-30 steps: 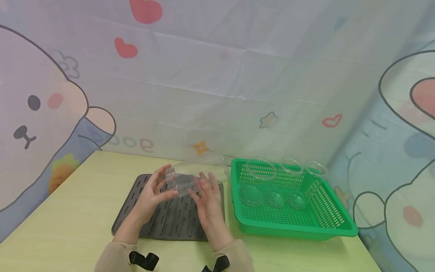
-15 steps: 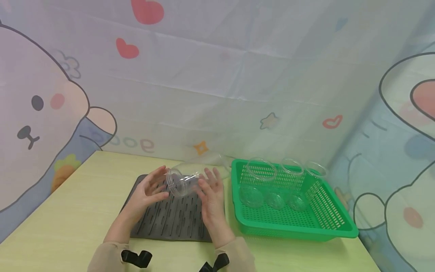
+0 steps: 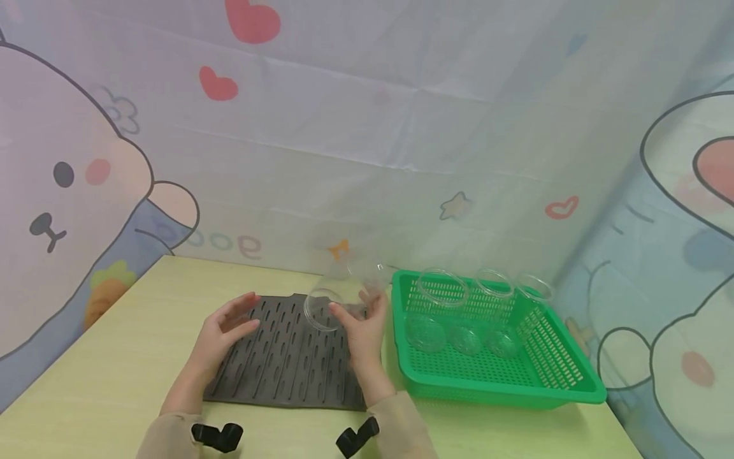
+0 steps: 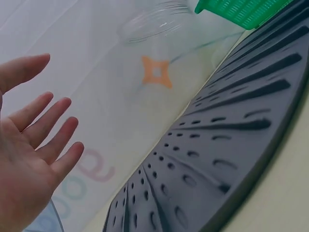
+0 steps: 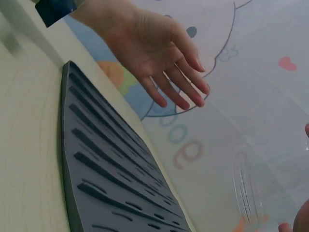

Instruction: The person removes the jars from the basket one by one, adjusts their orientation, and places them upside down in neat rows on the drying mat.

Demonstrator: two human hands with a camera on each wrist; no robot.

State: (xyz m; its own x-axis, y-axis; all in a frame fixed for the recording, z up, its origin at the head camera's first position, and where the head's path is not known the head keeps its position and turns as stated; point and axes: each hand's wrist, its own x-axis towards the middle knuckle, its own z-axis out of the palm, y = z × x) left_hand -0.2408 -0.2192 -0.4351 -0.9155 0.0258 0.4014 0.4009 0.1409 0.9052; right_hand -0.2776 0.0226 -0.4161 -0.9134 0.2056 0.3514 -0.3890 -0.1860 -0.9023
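Observation:
In the head view my right hand (image 3: 367,331) holds a clear see-through jar (image 3: 323,312) by its side, thumb on the near side and fingers behind. The jar is tilted, its ridged round rim facing left and toward me, above the dark grey slotted mat (image 3: 287,357). My left hand (image 3: 215,338) is apart from the jar, near the mat's left edge, with fingers spread and nothing in it. In the left wrist view the jar's rim (image 4: 157,21) shows faintly at the top. The right wrist view catches the ridged rim (image 5: 247,188) and only fingertips of my right hand.
A green perforated basket (image 3: 499,392) stands just right of the mat. Inside it are several clear round-rimmed containers (image 3: 441,299), lined up along its back. The pale yellow table (image 3: 115,357) ends at a printed cloth backdrop (image 3: 367,159).
My left hand has let go of the jar and moved left. My right hand, loosely beside the jar before, now grips it. The jar's rim has turned toward me and shifted right.

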